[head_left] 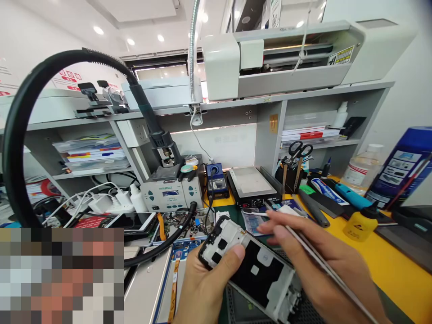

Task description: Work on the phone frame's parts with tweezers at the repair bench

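One phone frame (248,265), tilted above the desk (407,283), is gripped by the left hand (207,281), thumb on its face; right hand (319,256) pinches a slender metal tool (337,283) nearby.

Bright indoor light, mostly from overhead: round ceiling lights (98,30) blow out to white spots, white wall (20,31) runs pale with little detail. Shelf (268,157) bays sit in soft shadow. Tablet (131,222) screen throws back a pale reflection. Wide-angle stretch toward the edges: shelf lines slope, blue container (398,166) leans outward. Top-right corner goes dark and smeary. Right hand (337,252) slightly soft, small print mushy. Coarse mosaic over lower left, detail there unreadable.
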Motion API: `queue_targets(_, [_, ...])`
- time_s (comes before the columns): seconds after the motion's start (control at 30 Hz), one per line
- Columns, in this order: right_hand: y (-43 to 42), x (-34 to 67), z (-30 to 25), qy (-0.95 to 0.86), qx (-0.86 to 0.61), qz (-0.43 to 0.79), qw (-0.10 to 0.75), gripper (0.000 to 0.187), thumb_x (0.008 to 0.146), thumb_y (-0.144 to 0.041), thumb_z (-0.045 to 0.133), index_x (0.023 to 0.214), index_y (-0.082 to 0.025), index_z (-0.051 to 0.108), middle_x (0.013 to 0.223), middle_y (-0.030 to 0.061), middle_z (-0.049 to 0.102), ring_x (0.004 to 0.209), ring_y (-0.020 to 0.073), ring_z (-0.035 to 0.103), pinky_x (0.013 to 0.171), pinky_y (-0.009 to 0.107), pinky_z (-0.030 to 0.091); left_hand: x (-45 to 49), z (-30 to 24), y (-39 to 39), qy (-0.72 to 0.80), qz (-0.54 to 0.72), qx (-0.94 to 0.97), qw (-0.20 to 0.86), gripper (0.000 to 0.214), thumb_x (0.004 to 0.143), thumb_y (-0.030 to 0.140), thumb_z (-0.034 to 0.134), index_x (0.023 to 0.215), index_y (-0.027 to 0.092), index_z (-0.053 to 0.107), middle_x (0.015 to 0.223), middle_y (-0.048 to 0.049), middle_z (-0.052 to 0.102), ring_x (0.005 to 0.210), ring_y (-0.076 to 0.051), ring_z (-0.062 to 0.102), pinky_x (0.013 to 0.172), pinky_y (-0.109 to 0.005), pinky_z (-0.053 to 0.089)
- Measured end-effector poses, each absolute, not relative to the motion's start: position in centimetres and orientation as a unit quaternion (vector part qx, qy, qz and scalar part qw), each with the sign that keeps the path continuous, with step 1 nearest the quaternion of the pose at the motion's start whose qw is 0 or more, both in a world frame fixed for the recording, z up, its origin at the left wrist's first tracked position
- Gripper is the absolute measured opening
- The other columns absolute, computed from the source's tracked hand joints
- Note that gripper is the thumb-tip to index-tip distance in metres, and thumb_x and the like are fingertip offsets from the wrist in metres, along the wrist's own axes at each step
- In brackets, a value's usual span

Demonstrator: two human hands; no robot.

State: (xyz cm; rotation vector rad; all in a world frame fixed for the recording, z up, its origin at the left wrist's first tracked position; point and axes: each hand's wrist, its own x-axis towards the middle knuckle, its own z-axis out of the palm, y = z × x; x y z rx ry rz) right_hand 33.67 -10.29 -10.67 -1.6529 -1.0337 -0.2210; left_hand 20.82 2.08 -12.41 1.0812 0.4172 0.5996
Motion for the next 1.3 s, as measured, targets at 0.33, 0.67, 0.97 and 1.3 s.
queue_targets(0.33, [-11.5,33.9,-10.9,-0.514,-0.674,-0.215,0.485,0.030,0.099,-0.030,0.055,0.127,-0.036,0.067,0.080,-0.0020,0.078,0.054,0.0146,0.071,0.063,0.020,0.065,21.0,-12.0,1.6,0.208,0.252,0.411,0.851,0.029,0.074,0.035,0.086,0.094,0.016,0.076,0.081,-0.0070,0.078,0.084,-0.029,0.074,0.079,-0.038,0.058])
queue_targets(0.67, [-10.1,32.6,-11.7,-0.563,-0.611,-0.169,0.530,0.015,0.083,-0.011,0.068,0.087,-0.025,0.065,0.081,-0.0017,0.077,0.068,0.0141,0.076,0.063,0.016,0.062,21.2,-11.8,1.0,0.235,0.241,0.352,0.873,0.049,0.071,0.024,0.090,0.115,0.020,0.069,0.096,-0.0077,0.080,0.095,-0.027,0.075,0.086,-0.035,0.057])
queue_targets(0.97, [-10.0,32.3,-12.1,-0.535,-0.628,-0.148,0.545,0.018,0.085,-0.010,0.066,0.088,-0.027,0.060,0.081,-0.0052,0.073,0.065,0.0100,0.072,0.060,0.015,0.058,20.8,-12.6,0.8,0.257,0.257,0.405,0.839,0.062,0.069,0.032,0.091,0.123,0.019,0.064,0.104,-0.0097,0.080,0.094,-0.027,0.075,0.087,-0.035,0.056])
queue_targets(1.3, [-9.7,32.7,-11.8,-0.562,-0.635,-0.159,0.505,0.016,0.086,-0.011,0.064,0.088,-0.027,0.059,0.080,-0.0048,0.074,0.062,0.0105,0.072,0.055,0.017,0.058,20.8,-13.0,0.7,0.267,0.253,0.422,0.828,0.070,0.070,0.036,0.089,0.130,0.018,0.057,0.109,-0.0125,0.079,0.098,-0.029,0.073,0.087,-0.037,0.055])
